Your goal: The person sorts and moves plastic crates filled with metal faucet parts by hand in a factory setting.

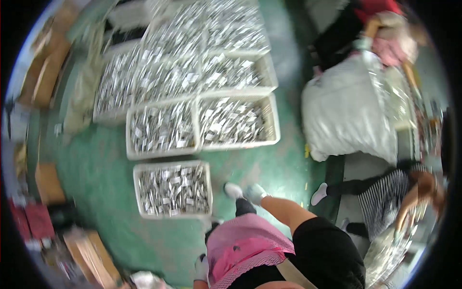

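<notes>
At the lower edge, my left hand (201, 268) hangs beside the pink apron (248, 241) I wear. It has a whitish glove on, and blur hides how its fingers are set; I see nothing plainly held in it. My right hand is out of the picture. Ahead and to the left of my feet, a white plastic bin (210, 192) stands alone on the floor, full of small dark and silvery pieces with white tags or labels. Their kind is too blurred to name.
Beyond it, several similar filled bins (163, 155) stand close together on the green floor (96, 178). A big white sack (344, 108) is at right, with a co-worker (385, 43) behind it. Another co-worker in stripes (385, 202) bends at right. Cardboard boxes (91, 257) lie left.
</notes>
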A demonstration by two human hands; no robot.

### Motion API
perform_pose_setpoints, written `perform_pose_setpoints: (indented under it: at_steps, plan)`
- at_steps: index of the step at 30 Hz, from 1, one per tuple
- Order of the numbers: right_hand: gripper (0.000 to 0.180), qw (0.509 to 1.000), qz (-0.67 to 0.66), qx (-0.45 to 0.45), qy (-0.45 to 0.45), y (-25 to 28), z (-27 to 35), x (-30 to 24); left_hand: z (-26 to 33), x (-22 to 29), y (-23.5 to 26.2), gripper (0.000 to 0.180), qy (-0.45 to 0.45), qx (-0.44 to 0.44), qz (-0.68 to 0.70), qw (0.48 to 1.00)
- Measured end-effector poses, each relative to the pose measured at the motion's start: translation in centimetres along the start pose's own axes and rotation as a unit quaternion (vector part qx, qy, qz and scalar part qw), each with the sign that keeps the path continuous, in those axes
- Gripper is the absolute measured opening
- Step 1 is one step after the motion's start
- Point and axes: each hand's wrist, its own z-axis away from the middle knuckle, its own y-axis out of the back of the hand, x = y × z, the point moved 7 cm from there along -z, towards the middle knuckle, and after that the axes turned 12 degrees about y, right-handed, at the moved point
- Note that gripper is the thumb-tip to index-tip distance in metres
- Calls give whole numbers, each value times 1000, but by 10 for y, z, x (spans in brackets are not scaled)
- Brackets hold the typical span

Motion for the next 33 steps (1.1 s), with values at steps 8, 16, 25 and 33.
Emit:
perform_pose_setpoints:
  at_steps: [8, 16, 25, 33]
  plan:
    - [30, 846, -207, 96, -483, -39, 364, -22, 9, 183, 51, 42, -286, -40, -200, 936]
    - [42, 743, -487, -27, -459, -262, 333, -215, -82, 176, 52, 33, -408, -32, -277, 869]
    - [34, 628, -451, 341, -535, -120, 403, -61, -54, 138, 31, 32, -327, -28, -339, 881]
    - [30, 744, -388, 422, -343, -37, 369, -5, 72, 254, -26, 54, -247, 1, -185, 951]
